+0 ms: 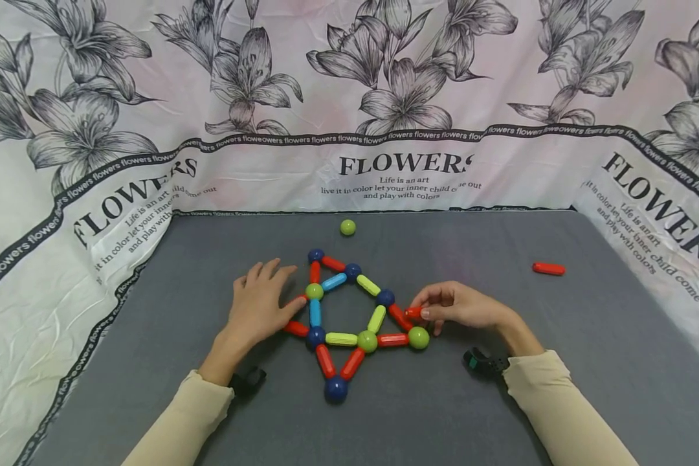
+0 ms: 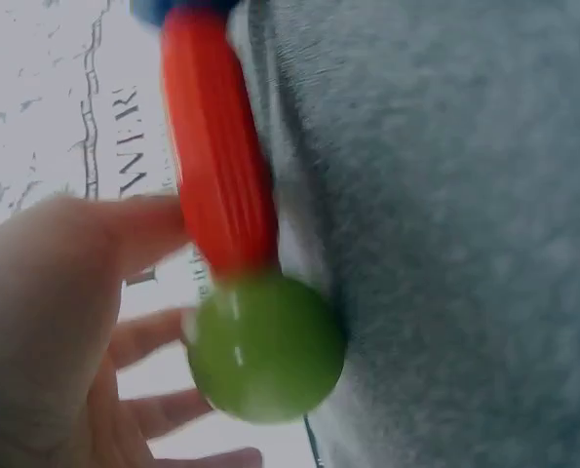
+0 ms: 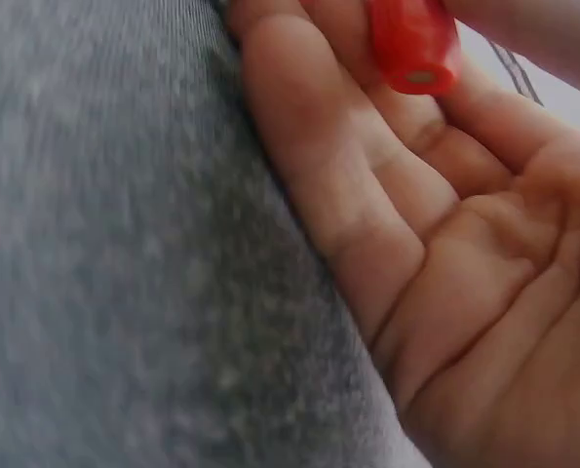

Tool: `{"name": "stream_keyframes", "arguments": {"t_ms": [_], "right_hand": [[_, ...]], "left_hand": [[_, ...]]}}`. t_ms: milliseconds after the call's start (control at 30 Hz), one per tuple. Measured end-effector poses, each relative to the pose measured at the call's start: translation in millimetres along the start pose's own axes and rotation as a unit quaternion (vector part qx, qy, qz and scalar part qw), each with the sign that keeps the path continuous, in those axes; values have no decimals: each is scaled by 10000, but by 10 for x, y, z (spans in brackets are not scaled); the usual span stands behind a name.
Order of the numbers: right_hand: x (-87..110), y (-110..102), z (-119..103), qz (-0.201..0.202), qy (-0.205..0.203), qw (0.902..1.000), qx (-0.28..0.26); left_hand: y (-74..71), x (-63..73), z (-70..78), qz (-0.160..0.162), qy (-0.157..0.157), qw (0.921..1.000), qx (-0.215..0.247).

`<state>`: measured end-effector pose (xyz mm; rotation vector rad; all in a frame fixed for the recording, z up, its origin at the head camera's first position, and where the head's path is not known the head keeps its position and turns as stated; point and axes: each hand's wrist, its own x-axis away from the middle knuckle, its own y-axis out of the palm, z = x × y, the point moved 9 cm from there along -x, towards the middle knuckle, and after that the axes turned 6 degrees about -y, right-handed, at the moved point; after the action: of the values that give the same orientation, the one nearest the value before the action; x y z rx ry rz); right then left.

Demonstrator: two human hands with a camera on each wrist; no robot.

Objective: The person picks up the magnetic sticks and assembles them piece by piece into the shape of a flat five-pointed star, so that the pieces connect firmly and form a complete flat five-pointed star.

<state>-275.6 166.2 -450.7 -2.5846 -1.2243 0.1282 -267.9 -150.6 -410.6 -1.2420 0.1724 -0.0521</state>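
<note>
Magnetic rods and balls form a flat figure on the grey cloth: a ring of blue and yellow-green rods [image 1: 341,339] with red-rod triangles around it. My left hand [image 1: 259,307] lies at its left side, fingers spread. Its thumb touches a red rod [image 2: 221,146] that joins a green ball [image 2: 267,348]; in the head view the hand hides that ball. On the right, my right hand [image 1: 463,306] pinches a loose red rod [image 3: 414,49] between thumb and fingers, just above the red rods near the right green ball [image 1: 419,338]. A dark blue ball [image 1: 336,389] marks the front point.
A loose green ball [image 1: 347,227] sits at the back of the table, behind the figure. Another red rod [image 1: 549,268] lies apart at the right. Flower-printed cloth [image 1: 408,175] rises along the back and sides.
</note>
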Motion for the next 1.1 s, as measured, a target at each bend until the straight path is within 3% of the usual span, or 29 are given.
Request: {"name": "stream_keyframes", "arguments": {"t_ms": [67,133,267,367,633,767,967,1100], "right_hand": [[-10,42,0,-146,38,9999,-69],[-20,16,5,36,65,9999,-84],[-4,-171,56,1020,221,9944,141],[20,-279,83,1555,316,9867,361],[9,-295,79,1624,250,9850,526],[-22,-253,48,1546,147,9853,705],[-63,-178,-26,1505,46,9815,1185],[-75,-135,-58,1572,-118,9782,1349]], "left_hand": [[10,4,-11,-51,-151,9998,84],[51,19,36,-310,-78,9993,177],[203,89,204,-1025,304,9940,222],[295,129,282,-1245,526,9906,191],[282,131,249,-1531,1118,9795,675],[212,99,202,-1448,1264,9778,837],[110,51,145,-829,1098,9886,613],[205,64,136,-1143,938,9877,503]]}}
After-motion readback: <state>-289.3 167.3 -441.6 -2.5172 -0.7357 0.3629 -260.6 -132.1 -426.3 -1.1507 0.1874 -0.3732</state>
